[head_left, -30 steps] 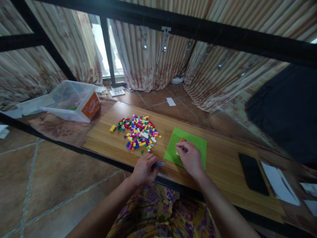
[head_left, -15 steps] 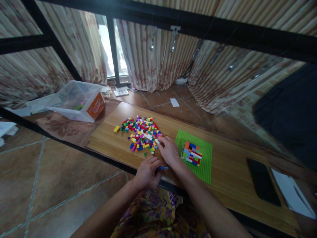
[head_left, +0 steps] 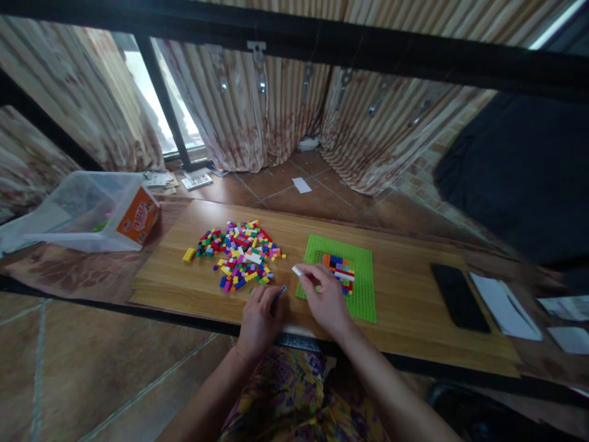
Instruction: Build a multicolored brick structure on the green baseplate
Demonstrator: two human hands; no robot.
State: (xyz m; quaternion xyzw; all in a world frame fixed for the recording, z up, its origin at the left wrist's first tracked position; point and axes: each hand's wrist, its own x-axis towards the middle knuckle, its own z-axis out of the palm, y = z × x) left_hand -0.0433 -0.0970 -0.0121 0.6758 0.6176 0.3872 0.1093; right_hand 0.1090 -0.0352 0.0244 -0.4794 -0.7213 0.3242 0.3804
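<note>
A pile of small coloured bricks (head_left: 239, 252) lies on the wooden board (head_left: 409, 319). To its right sits a green baseplate (head_left: 361, 273) carrying a small patch of joined bricks (head_left: 339, 268). My right hand (head_left: 324, 298) pinches a white brick (head_left: 297, 271) at the baseplate's left edge. At the board's near edge my left hand (head_left: 260, 316) rests, fingers closed on a thin blue brick (head_left: 280, 293).
A clear plastic tub (head_left: 87, 212) with an orange label lies tipped at the far left. A black phone (head_left: 457, 297) and white papers (head_left: 504, 299) lie at the right. A lone yellow brick (head_left: 188, 254) sits left of the pile. Black frame bars cross overhead.
My right hand left the baseplate, reached into the pile, and came back toward the baseplate holding a white brick. My left hand kept the blue brick.
</note>
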